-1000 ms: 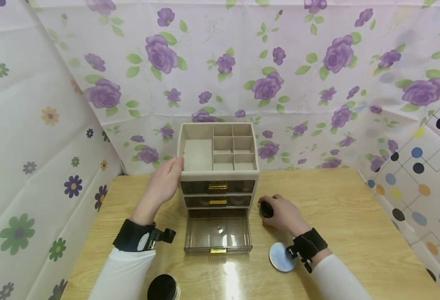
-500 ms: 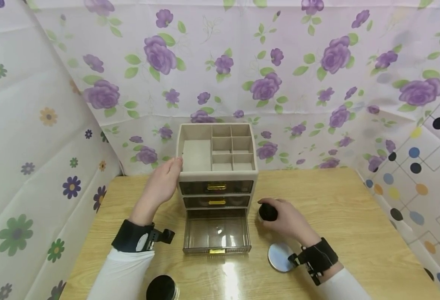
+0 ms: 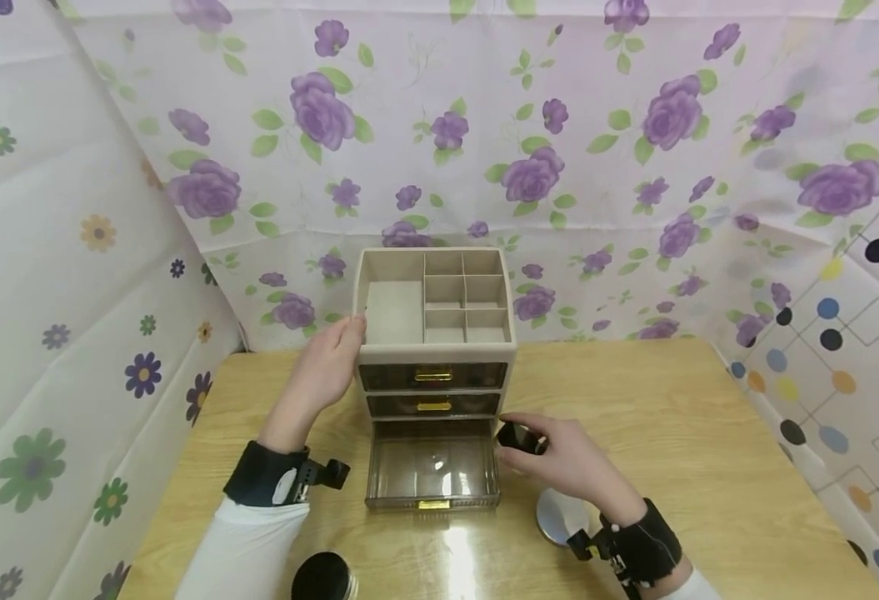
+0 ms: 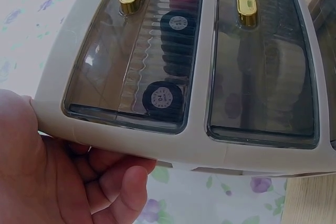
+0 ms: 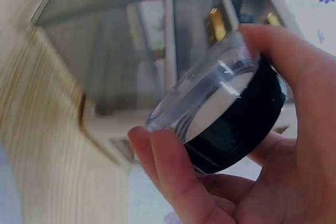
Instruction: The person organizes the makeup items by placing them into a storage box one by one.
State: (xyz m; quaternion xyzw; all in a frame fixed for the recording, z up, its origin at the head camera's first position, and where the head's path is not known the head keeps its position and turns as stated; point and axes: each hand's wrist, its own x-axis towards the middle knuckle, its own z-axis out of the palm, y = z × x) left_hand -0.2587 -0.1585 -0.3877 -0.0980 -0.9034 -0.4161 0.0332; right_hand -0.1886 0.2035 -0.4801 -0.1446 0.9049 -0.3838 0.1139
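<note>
A beige desktop drawer organizer stands against the back cloth, its lowest clear brown drawer pulled out with nothing seen inside. My left hand grips the organizer's left side, thumb at the top edge. Bent fingers lie along that side in the left wrist view. Just right of the pulled-out drawer, my right hand holds a small clear round jar with a black lid, tilted between thumb and fingers. In the head view, mostly the jar's black part shows.
On the table, a round pale-blue disc lies by the right wrist. Another black-lidded jar stands at the front left. Through the upper drawer front show dark and pink round-ended items. Divided compartments top the organizer.
My right hand has lifted the jar from beside the organizer, moved it left and forward toward the pulled-out drawer, and tilted it. The left hand stays on the organizer.
</note>
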